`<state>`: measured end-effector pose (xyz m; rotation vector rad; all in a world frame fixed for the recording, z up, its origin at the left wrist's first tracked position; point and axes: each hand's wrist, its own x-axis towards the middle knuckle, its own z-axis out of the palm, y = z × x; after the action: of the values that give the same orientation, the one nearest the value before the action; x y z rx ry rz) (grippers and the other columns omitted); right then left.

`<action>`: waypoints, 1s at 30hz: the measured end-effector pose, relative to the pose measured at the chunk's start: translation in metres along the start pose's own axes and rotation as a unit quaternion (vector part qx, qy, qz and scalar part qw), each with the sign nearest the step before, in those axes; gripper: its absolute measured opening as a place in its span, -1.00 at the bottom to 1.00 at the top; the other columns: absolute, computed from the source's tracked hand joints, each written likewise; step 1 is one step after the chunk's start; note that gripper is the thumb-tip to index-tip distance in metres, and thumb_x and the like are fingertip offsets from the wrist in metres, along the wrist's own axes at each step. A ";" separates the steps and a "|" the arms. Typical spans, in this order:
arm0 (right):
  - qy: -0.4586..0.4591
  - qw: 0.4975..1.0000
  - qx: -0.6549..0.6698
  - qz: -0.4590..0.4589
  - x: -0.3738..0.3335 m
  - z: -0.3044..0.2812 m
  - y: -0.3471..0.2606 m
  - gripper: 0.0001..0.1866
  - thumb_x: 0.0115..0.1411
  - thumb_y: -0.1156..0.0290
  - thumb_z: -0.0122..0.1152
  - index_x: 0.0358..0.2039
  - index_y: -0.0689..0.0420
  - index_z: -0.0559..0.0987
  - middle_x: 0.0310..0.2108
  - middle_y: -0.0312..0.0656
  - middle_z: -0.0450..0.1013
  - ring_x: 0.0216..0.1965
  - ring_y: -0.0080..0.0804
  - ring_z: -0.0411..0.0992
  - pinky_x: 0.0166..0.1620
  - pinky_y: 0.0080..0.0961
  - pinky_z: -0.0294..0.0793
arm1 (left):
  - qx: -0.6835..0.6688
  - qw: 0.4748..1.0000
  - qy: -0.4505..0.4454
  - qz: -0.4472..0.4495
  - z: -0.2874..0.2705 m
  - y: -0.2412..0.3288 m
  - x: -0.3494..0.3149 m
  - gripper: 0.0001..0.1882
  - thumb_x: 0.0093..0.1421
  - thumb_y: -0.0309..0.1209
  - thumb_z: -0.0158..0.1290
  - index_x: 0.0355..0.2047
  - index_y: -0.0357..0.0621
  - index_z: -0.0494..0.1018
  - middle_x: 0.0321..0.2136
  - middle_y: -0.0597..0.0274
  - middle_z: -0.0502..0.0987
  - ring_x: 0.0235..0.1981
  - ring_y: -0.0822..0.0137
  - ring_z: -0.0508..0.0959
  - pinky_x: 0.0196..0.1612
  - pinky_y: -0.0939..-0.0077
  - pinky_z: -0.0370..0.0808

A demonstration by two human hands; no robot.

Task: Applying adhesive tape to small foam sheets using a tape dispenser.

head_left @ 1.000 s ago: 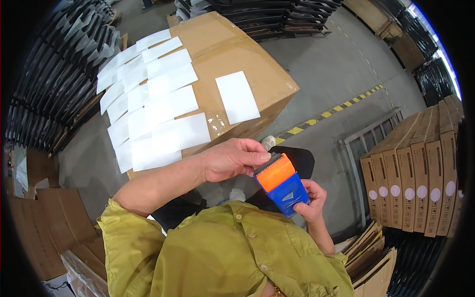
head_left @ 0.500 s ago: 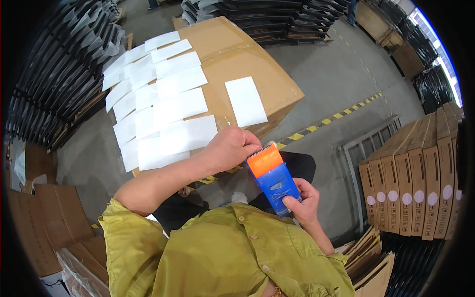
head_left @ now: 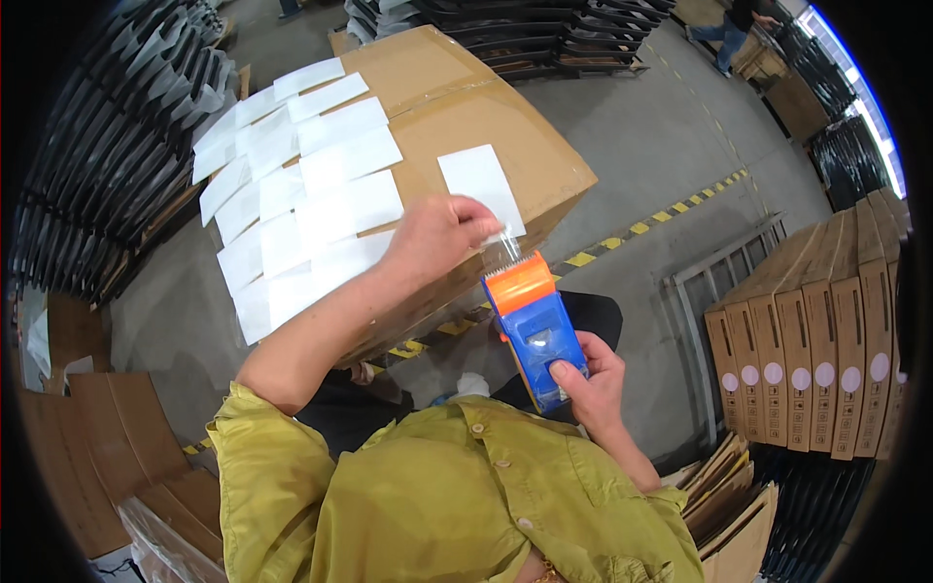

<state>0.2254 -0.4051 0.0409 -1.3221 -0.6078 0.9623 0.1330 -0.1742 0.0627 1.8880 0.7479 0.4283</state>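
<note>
My right hand (head_left: 595, 381) is wrapped round a blue and orange tape dispenser (head_left: 537, 335), its thumb on the blue side. The dispenser's toothed orange end points away from me. A short strip of clear tape (head_left: 501, 253) stretches from that end to my left hand (head_left: 449, 233), whose thumb and fingers pinch it. Just beyond lies a white sheet (head_left: 476, 180) on a large brown cardboard box (head_left: 442, 131). More white sheets (head_left: 335, 165) overlap in rows over the box's left part. My left forearm hangs over the near ones.
Flat cartons (head_left: 821, 360) stand in a row at right beside a grey metal frame (head_left: 695, 321). Stacked black parts (head_left: 107, 165) rise at left. Folded cardboard (head_left: 112, 437) lies lower left. Yellow-black floor tape (head_left: 632, 231) runs past the box. A person (head_left: 729, 37) is far right.
My left hand has moved away from the dispenser, drawing out a strip of clear tape. The dispenser has tilted a little in my right hand. A person has come into view at far right.
</note>
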 end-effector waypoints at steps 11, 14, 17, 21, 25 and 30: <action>0.055 0.998 -0.016 0.027 0.020 0.005 -0.005 -0.66 -0.03 0.39 0.22 -0.30 0.35 0.41 -0.43 -0.20 0.44 -0.45 -0.64 0.38 -0.36 -0.71 0.37 | 0.196 0.957 0.136 0.163 -0.002 -0.037 0.073 -0.81 -0.04 -0.27 0.10 -0.51 -0.12 0.53 -0.30 0.22 0.49 -0.37 0.25 0.49 -0.31 0.48 0.40; 0.057 0.998 -0.006 0.037 0.035 0.007 -0.003 -0.66 -0.04 0.34 0.24 -0.35 0.36 0.43 -0.47 -0.20 0.44 -0.48 -0.64 0.37 -0.39 -0.73 0.36 | 0.268 0.936 0.137 0.181 -0.001 -0.045 0.086 -0.81 -0.04 -0.25 0.10 -0.50 -0.09 0.54 -0.22 0.20 0.45 -0.29 0.21 0.47 -0.25 0.41 0.39; 0.061 0.997 0.007 0.049 0.045 0.010 -0.002 -0.66 -0.04 0.33 0.24 -0.37 0.36 0.43 -0.48 -0.20 0.44 -0.49 -0.64 0.37 -0.39 -0.74 0.35 | 0.274 0.933 0.150 0.177 0.003 -0.056 0.093 -0.82 -0.07 -0.25 0.09 -0.52 -0.06 0.55 -0.25 0.21 0.46 -0.22 0.25 0.42 -0.14 0.35 0.26; 0.062 0.996 -0.021 0.062 0.060 0.005 0.005 -0.65 -0.05 0.32 0.25 -0.39 0.36 0.44 -0.49 -0.20 0.44 -0.49 -0.63 0.37 -0.39 -0.73 0.35 | 0.306 0.930 0.147 0.139 0.007 -0.067 0.092 -0.80 -0.09 -0.25 0.11 -0.47 -0.06 0.54 -0.13 0.15 0.38 -0.12 0.21 0.36 -0.06 0.34 0.21; 0.047 0.996 -0.017 0.073 0.064 0.004 0.009 -0.66 -0.05 0.31 0.25 -0.41 0.35 0.44 -0.49 -0.19 0.44 -0.49 -0.63 0.37 -0.39 -0.71 0.35 | 0.415 0.839 0.342 0.082 0.012 -0.064 0.101 -0.68 -0.07 -0.28 0.09 -0.26 -0.08 0.46 -0.02 0.13 0.27 -0.04 0.17 0.29 0.00 0.37 0.16; 0.044 0.996 -0.011 0.082 0.054 -0.008 0.008 -0.66 -0.06 0.31 0.26 -0.42 0.35 0.46 -0.48 -0.18 0.45 -0.49 -0.63 0.37 -0.38 -0.70 0.36 | 0.162 0.946 0.233 0.157 -0.007 -0.043 0.066 -0.83 0.05 -0.36 -0.04 -0.42 -0.21 0.40 -0.46 0.07 0.48 -0.40 0.12 0.47 -0.35 0.33 0.37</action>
<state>0.2573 -0.3630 0.0239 -1.4444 -0.4483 1.0262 0.1646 -0.1133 0.0240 2.2587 0.8627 1.0336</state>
